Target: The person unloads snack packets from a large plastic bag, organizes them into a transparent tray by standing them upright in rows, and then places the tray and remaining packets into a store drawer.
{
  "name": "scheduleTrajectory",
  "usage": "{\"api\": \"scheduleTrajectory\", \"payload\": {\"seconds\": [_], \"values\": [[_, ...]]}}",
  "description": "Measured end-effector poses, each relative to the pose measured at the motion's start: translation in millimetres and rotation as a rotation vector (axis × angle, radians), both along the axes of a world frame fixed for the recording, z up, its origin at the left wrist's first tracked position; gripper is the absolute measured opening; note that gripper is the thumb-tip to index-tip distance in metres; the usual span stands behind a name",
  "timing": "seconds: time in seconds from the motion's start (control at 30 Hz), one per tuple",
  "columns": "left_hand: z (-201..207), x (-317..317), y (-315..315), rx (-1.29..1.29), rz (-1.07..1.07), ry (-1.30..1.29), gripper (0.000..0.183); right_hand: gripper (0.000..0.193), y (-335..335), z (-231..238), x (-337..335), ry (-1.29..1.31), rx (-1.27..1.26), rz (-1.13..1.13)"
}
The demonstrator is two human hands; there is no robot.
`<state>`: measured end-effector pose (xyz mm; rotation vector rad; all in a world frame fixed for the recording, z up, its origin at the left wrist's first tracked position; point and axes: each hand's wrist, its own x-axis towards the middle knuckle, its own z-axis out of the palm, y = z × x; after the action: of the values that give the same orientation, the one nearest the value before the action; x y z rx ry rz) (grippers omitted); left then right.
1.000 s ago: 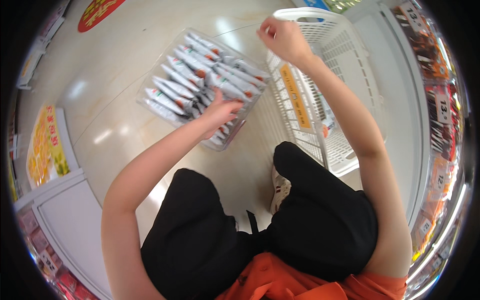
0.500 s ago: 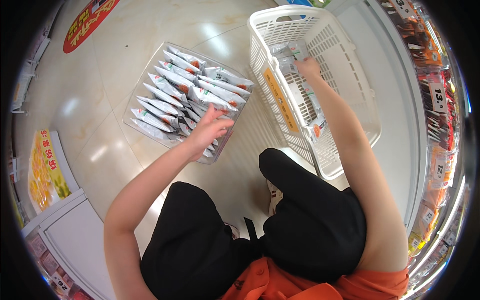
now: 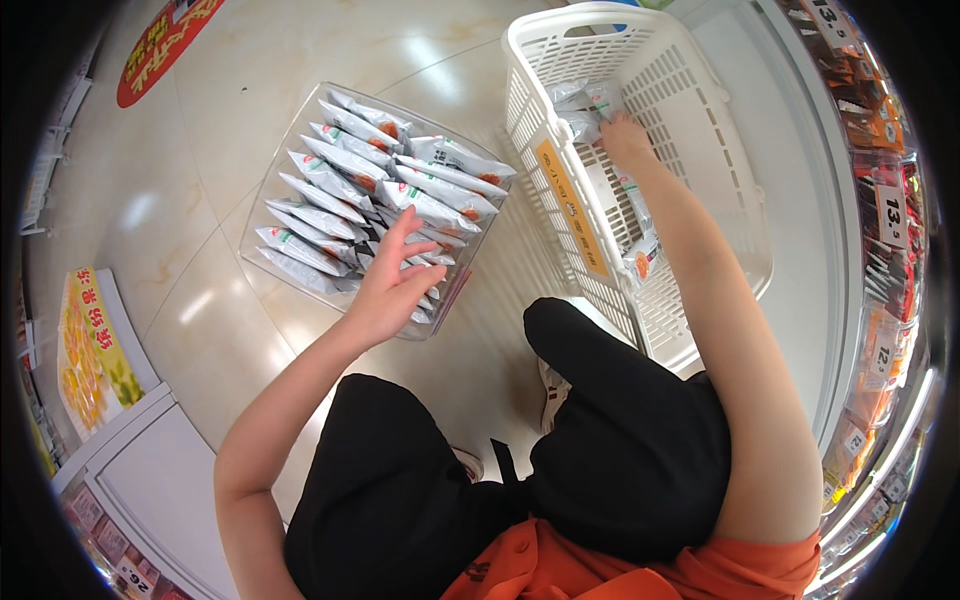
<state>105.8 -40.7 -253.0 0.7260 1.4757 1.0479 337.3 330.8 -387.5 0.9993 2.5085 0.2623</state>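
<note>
My left hand [image 3: 385, 285] is open above the near edge of a clear plastic bin [image 3: 262, 185]. Its fingers are spread, with nothing between them. Silvery-white snack packets [image 3: 340, 150] with a reddish-orange picture stand in slanted rows in the bin. Reaching down into a white slotted plastic basket [image 3: 700, 130], my right hand [image 3: 628, 145] has its fingers curled at a silvery packet [image 3: 603, 98] near the far left end. The fingertips are partly hidden. More packets lie along the basket's left wall, among them one with an orange mark [image 3: 640, 262] under my forearm.
Shelves of hanging packaged goods [image 3: 885, 220] with price tags line the right side, beyond a white ledge [image 3: 800, 200]. A white cabinet [image 3: 165, 480] with a yellow sign [image 3: 95, 350] stands at left. My bent knees [image 3: 620, 400] are close to the basket. A red floor sticker [image 3: 165, 50] lies far left.
My left hand has shifted slightly left and nearer, its fingers more spread. In the basket, my right hand has moved slightly and its fingers have curled down by the packets.
</note>
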Motion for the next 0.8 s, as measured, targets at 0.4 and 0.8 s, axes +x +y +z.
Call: {"api": "scheduleTrajectory", "payload": {"seconds": [0.4,0.8], "values": [[33.3,-7.9,10.6,0.253,-0.101,0.481,0.063,0.023,1.4,82.4,5.3,0.327,-0.475,-0.355],[93.4,6.8,29.8,0.391,0.074,-0.045,0.067,0.021,-113.2,264.8,-53.5,0.954,-1.513,-0.253]]}}
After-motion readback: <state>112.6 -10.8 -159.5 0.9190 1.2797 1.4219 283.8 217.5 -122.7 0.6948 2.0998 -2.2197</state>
